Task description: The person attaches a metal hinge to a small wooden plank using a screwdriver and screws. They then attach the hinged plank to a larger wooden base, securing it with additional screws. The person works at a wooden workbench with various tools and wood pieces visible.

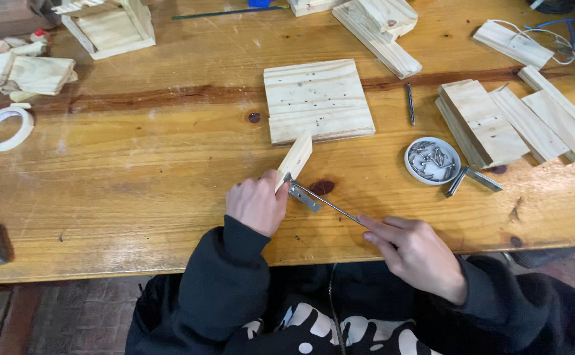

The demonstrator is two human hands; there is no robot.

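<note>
Wood strip (pixel 295 158) gripped in left hand (pixel 256 204), right hand (pixel 416 253) pinching metal rod (pixel 330 205).

Wood strip (pixel 295 158): small pale pine piece, flat and narrow, held tilted, its upper end leaning toward the square board, its lower end gripped in the left hand (pixel 256 204) above the table's near edge.
Metal bracket (pixel 304 196): short grey flat fitting, lying against the strip's lower end, just right of the left hand.
Thin metal tool (pixel 332 207): slim grey shaft, slanting from the bracket down-right into the right hand (pixel 417 253), pinched at the fingertips.
</note>
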